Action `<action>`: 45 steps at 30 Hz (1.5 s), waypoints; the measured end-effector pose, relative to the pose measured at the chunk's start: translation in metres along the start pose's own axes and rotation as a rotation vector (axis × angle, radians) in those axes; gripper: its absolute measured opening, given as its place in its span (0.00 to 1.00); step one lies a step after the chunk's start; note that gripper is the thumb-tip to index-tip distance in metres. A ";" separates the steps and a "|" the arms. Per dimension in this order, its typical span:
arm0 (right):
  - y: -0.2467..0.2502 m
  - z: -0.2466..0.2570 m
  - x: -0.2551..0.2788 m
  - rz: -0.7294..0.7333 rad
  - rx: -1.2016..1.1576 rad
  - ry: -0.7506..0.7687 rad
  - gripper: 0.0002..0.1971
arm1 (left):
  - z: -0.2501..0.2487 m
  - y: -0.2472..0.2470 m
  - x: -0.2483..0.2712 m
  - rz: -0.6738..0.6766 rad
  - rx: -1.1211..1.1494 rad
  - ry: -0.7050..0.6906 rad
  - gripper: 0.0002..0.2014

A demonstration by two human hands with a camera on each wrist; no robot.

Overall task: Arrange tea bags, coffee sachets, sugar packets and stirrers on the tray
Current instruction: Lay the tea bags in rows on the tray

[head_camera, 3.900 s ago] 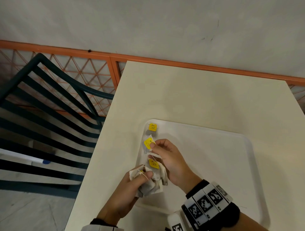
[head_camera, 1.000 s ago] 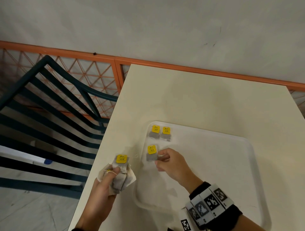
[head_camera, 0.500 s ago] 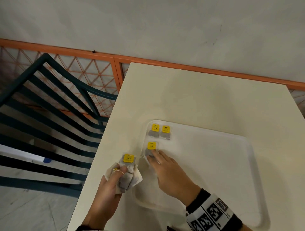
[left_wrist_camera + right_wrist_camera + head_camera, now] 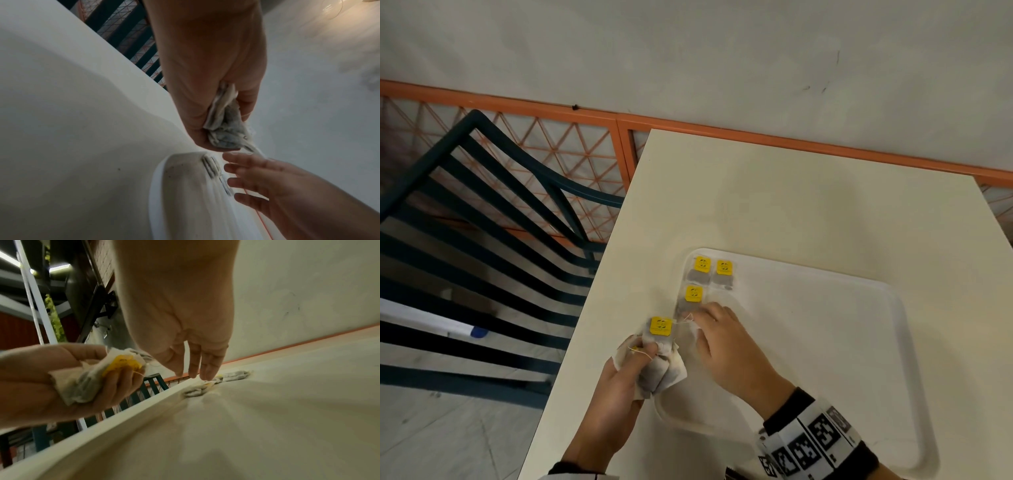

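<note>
1. Yellow tags mark your progress: three tea bags now lie flat in the tray's (image 4: pixel 887 342) far-left corner, two side by side at the back (image 4: pixel 702 270) (image 4: pixel 723 274) and a third tea bag (image 4: pixel 692 299) just in front of the left one. A few seconds ago only one or two were down, so the second row is only now being started.

2. Your right hand (image 4: pixel 726 346) has let go of that third bag. A second ago its fingers pinched the bag's near edge; now they lie straight and spread, fingertips (image 4: pixel 192 375) touching the tray floor at the bag's near end, holding nothing. It looks like a last pat to flatten it.

3. Your left hand (image 4: pixel 616 387) has drifted back toward the tray's left rim. It grips the bunch of remaining tea bags (image 4: pixel 661 366), fingers curled round the crumpled paper, one yellow tag (image 4: pixel 661 325) sticking up on top and a string looped over the thumb. That bunch hangs just outside the rim, over the table (image 4: pixel 774 205).

4. For the task this means the tea bags are partly laid and the next one most likely goes right of the third.

5. Nothing but those three bags sits on the tray. No coffee sachets, sugar packets or stirrers show in any view.
</note>
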State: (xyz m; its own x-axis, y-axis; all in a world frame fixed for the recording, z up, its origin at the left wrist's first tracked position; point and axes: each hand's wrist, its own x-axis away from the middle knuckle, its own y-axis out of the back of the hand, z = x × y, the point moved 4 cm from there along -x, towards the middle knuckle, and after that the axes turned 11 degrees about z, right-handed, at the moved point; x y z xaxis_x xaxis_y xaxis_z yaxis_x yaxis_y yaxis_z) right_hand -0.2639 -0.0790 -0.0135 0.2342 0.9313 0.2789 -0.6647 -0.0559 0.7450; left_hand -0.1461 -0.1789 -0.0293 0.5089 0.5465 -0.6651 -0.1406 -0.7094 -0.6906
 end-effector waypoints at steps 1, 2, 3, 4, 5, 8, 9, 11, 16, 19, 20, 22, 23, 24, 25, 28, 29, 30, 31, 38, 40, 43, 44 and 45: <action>0.001 0.003 0.002 -0.016 -0.070 -0.027 0.16 | -0.005 -0.004 -0.005 -0.111 -0.206 0.114 0.05; 0.001 0.004 0.002 0.001 -0.168 -0.061 0.18 | -0.010 -0.012 -0.009 -0.251 -0.515 0.368 0.07; 0.000 0.006 0.003 0.046 -0.279 -0.093 0.22 | 0.008 -0.032 -0.001 -0.259 -0.624 0.691 0.08; 0.000 0.008 0.004 0.079 -0.378 -0.116 0.23 | 0.009 -0.028 0.016 -0.519 -0.563 0.894 0.06; -0.002 0.009 0.004 0.095 -0.429 -0.137 0.22 | -0.002 -0.033 0.026 -0.659 -0.672 0.972 0.04; -0.007 0.003 0.002 0.004 -0.530 -0.157 0.07 | 0.007 -0.036 0.031 -0.648 -0.661 1.106 0.06; -0.008 0.001 0.002 -0.037 -0.579 -0.169 0.04 | 0.008 -0.034 0.032 -0.645 -0.695 1.137 0.07; -0.009 -0.003 0.003 -0.083 -0.675 -0.180 0.03 | 0.011 -0.032 0.035 -0.655 -0.707 1.151 0.07; -0.003 -0.014 0.001 -0.122 -0.844 -0.210 0.09 | 0.007 -0.036 0.035 -0.709 -0.665 1.169 0.08; 0.004 -0.032 -0.002 -0.216 -0.903 -0.294 0.06 | 0.001 -0.039 0.035 -0.708 -0.584 1.158 0.07; 0.005 -0.040 -0.003 -0.256 -0.923 -0.336 0.04 | -0.001 -0.039 0.035 -0.717 -0.576 1.152 0.07; 0.007 -0.053 -0.005 -0.320 -0.915 -0.417 0.05 | -0.004 -0.038 0.035 -0.729 -0.598 1.149 0.08; 0.007 -0.057 -0.006 -0.337 -0.892 -0.444 0.06 | -0.003 -0.037 0.035 -0.729 -0.618 1.153 0.08; 0.008 -0.060 -0.007 -0.351 -0.869 -0.464 0.07 | -0.004 -0.037 0.034 -0.739 -0.645 1.151 0.08; 0.008 -0.062 -0.008 -0.363 -0.850 -0.477 0.09 | -0.006 -0.036 0.034 -0.751 -0.674 1.149 0.10; 0.008 -0.065 -0.011 -0.409 -0.797 -0.493 0.12 | -0.006 -0.040 0.032 -0.741 -0.631 1.137 0.08; 0.007 -0.066 -0.013 -0.425 -0.750 -0.494 0.14 | -0.006 -0.042 0.031 -0.731 -0.595 1.134 0.07; 0.007 -0.068 -0.014 -0.439 -0.684 -0.493 0.15 | -0.006 -0.044 0.031 -0.729 -0.574 1.127 0.07; 0.007 -0.068 -0.015 -0.443 -0.617 -0.491 0.16 | -0.006 -0.044 0.031 -0.726 -0.563 1.123 0.07; 0.009 -0.068 -0.020 -0.378 -0.471 -0.478 0.18 | -0.005 -0.039 0.034 -0.727 -0.576 1.127 0.07; 0.011 -0.065 -0.017 -0.393 -0.467 -0.458 0.16 | -0.004 -0.040 0.033 -0.697 -0.577 1.114 0.08; 0.013 -0.052 -0.006 -0.407 -0.430 -0.403 0.13 | -0.002 -0.040 0.031 -0.634 -0.623 1.121 0.08; 0.013 -0.046 -0.002 -0.397 -0.421 -0.379 0.12 | -0.001 -0.040 0.030 -0.625 -0.657 1.119 0.08; 0.013 -0.039 0.002 -0.377 -0.423 -0.355 0.11 | -0.002 -0.039 0.029 -0.611 -0.692 1.107 0.09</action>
State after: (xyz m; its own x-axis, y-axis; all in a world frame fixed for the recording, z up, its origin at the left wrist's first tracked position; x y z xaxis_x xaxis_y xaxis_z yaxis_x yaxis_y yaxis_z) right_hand -0.2990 -0.0635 -0.0268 0.6762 0.6805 0.2821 -0.6956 0.4639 0.5485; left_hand -0.1246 -0.1363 -0.0210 0.7682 0.4462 0.4590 0.6054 -0.7395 -0.2944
